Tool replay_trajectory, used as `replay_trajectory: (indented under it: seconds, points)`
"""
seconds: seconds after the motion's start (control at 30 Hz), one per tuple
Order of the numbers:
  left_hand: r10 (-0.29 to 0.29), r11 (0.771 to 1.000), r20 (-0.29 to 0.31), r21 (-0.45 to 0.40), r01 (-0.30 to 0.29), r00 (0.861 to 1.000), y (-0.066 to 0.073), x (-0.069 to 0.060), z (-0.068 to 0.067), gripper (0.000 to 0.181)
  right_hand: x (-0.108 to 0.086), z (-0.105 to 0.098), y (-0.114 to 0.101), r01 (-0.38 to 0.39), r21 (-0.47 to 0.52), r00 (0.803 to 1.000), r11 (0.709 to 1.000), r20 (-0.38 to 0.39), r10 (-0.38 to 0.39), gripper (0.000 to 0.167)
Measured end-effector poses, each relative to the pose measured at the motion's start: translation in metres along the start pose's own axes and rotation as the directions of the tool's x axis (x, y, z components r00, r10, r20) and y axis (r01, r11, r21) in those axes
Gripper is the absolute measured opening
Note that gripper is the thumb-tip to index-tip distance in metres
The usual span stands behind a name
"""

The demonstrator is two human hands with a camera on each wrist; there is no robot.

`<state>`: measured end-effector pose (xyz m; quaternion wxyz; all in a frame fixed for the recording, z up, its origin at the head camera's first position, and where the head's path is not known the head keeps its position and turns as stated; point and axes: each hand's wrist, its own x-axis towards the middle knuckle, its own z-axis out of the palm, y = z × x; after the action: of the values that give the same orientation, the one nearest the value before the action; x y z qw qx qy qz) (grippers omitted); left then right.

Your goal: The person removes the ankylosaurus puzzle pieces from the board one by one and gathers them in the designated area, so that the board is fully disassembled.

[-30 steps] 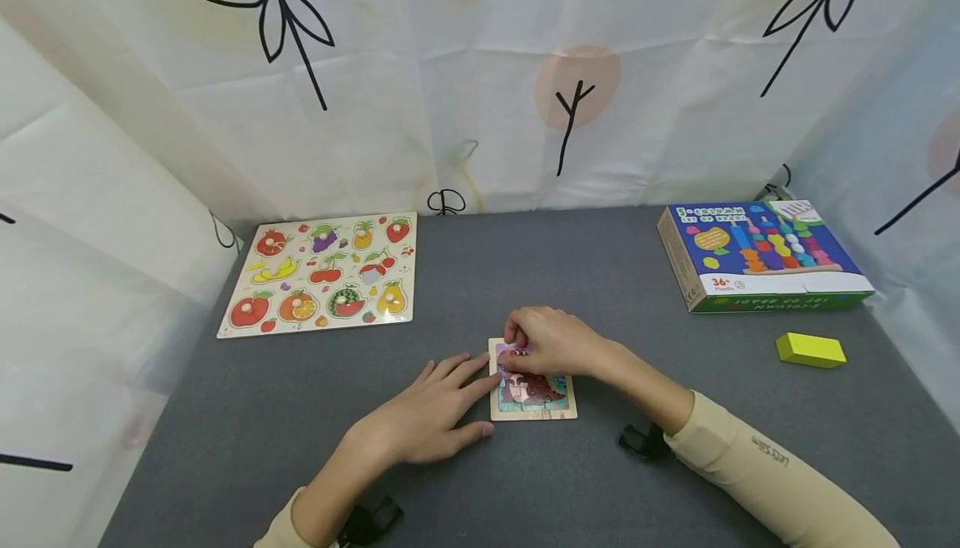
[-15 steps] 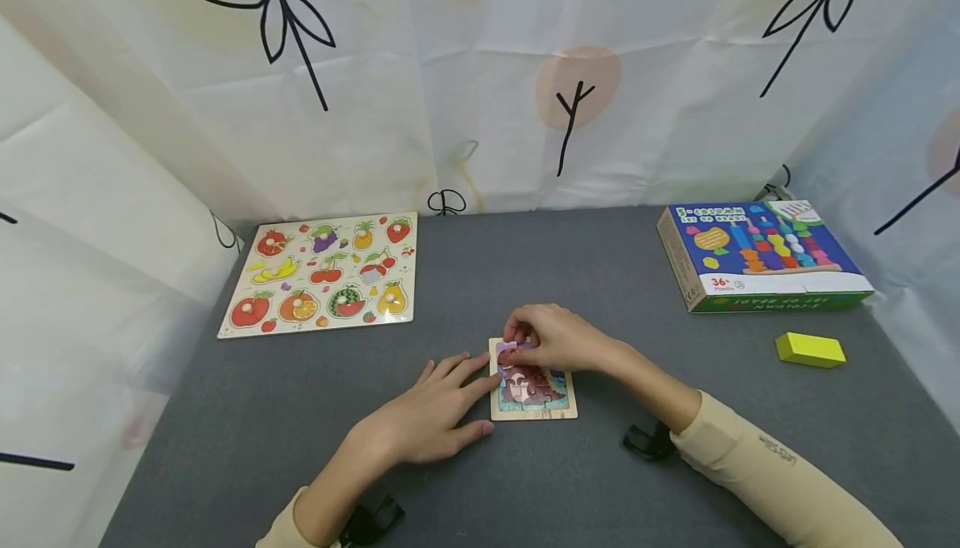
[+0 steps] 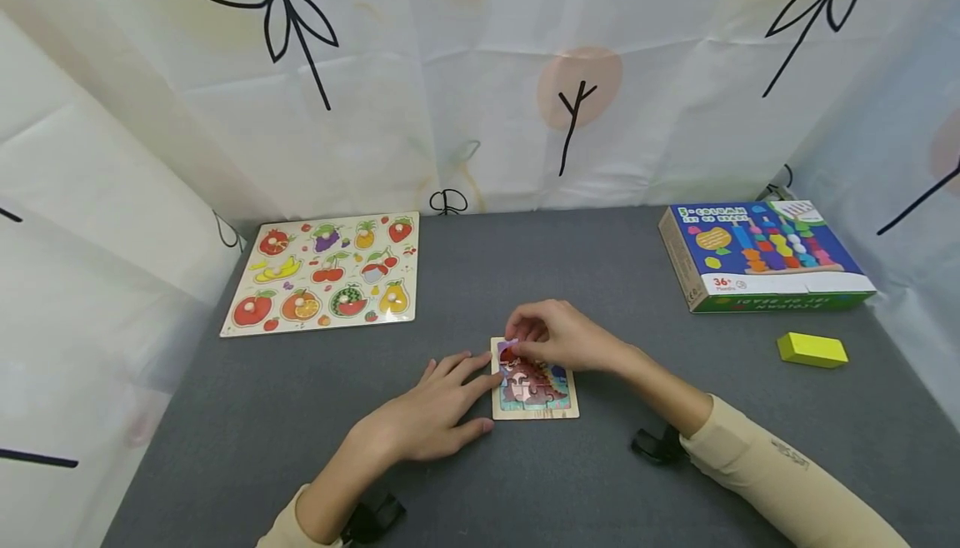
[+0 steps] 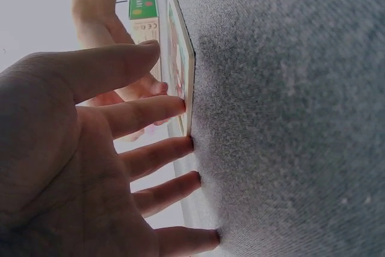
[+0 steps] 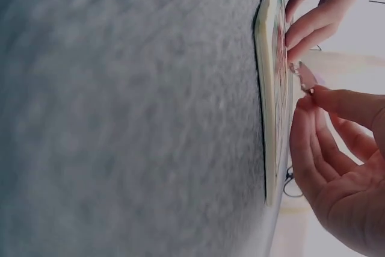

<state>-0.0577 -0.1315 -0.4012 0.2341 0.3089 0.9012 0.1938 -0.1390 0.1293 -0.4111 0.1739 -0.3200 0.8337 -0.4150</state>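
A small wooden jigsaw puzzle board (image 3: 534, 415), with a brown animal picture inside a pale frame, lies flat on the grey table. My right hand (image 3: 558, 336) is over its upper part. Thumb and index finger pinch a puzzle piece (image 5: 307, 77), raised and tilted off the board in the right wrist view. Fingers spread and nearly straight, my left hand (image 3: 431, 411) rests at the board's left edge. In the left wrist view its index and middle fingertips touch the board's side, and the other fingertips are on the table cloth. My right fingers partly hide the board's top.
A fruit peg puzzle (image 3: 322, 276) lies at the back left. At the back right is a blue and green toy box (image 3: 765, 256), with a yellow block (image 3: 812, 350) in front of it. White printed curtains (image 3: 480, 98) stand behind the grey table (image 3: 600, 481).
My right hand has shifted slightly to the right and lifted a puzzle piece, leaving a dark red patch visible at the board's upper left. The left hand stays in place.
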Motion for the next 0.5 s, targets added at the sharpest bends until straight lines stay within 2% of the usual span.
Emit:
replay_trajectory:
  seconds: [0.3, 0.5]
  points:
    - [-0.015, 1.000, -0.002, 0.003, 0.015, 1.000, 0.004, 0.001, 0.000, 0.060, -0.013, -0.018, 0.008, -0.030, 0.087, 0.999, 0.996, -0.010, 0.031, 0.010]
    - [-0.015, 1.000, -0.001, -0.001, 0.015, 1.000, 0.004, 0.001, 0.000, 0.059, -0.025, -0.031, 0.015, -0.042, 0.097, 0.999, 0.994, -0.019, 0.044, 0.011]
